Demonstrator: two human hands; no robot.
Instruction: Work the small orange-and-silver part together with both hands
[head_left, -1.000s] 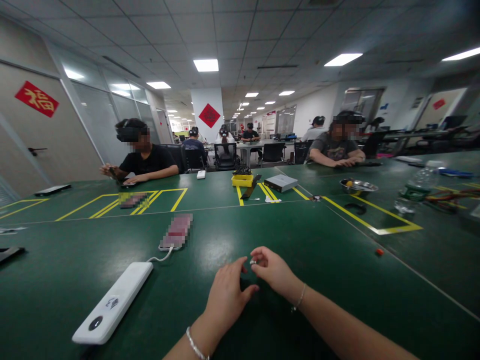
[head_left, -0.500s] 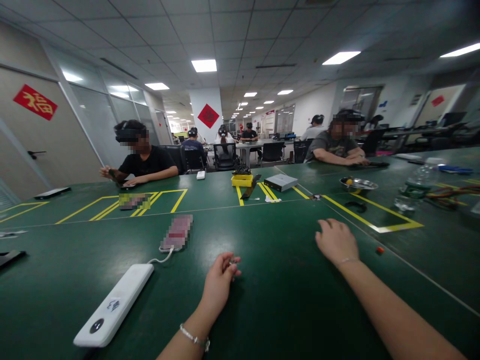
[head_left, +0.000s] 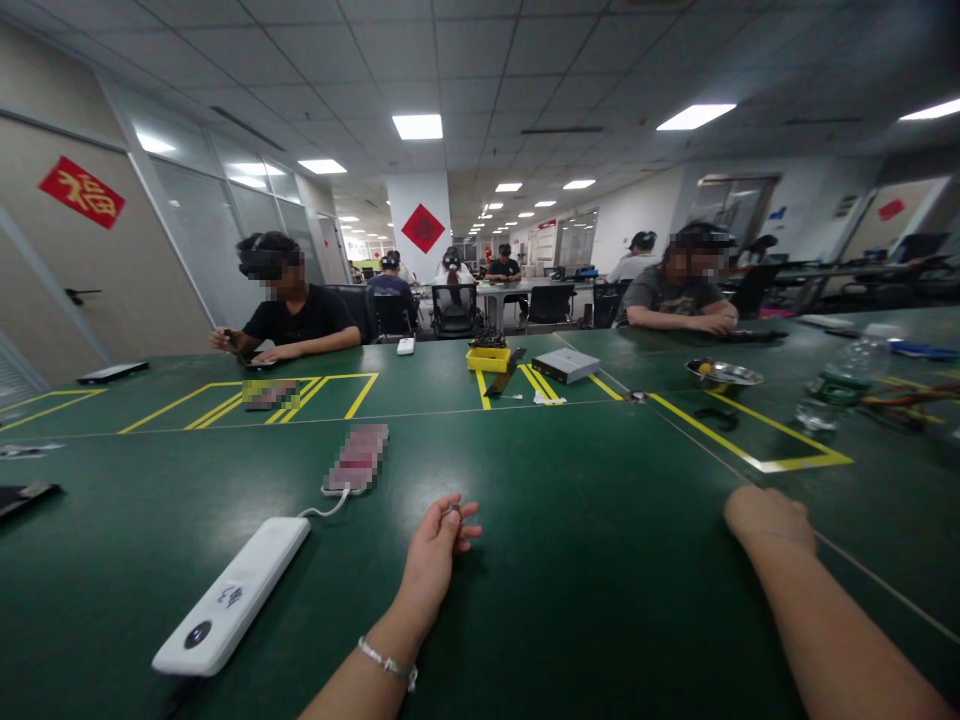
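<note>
My left hand (head_left: 435,535) is over the green table (head_left: 585,570), palm partly turned up. Its thumb and index finger pinch a small silvery thing too small to name; the other fingers are loosely bent. A thin bracelet circles that wrist. My right hand (head_left: 771,515) lies low at the right, back of the hand toward me, its fingers hidden beneath and beyond it. The small orange-red piece seen there earlier is out of sight, and whether the hand holds it does not show.
Left of my left hand lie a white power bank (head_left: 232,597) and a cabled phone (head_left: 356,458). Farther off are a grey box (head_left: 565,365), a yellow tray (head_left: 488,359), a metal bowl (head_left: 739,376) and a water bottle (head_left: 844,385). Two people sit across the table.
My right hand has moved right and toward me, to where the orange-red piece lay; that piece no longer shows. My left hand has barely moved, its fingers spreading slightly around the pinch.
</note>
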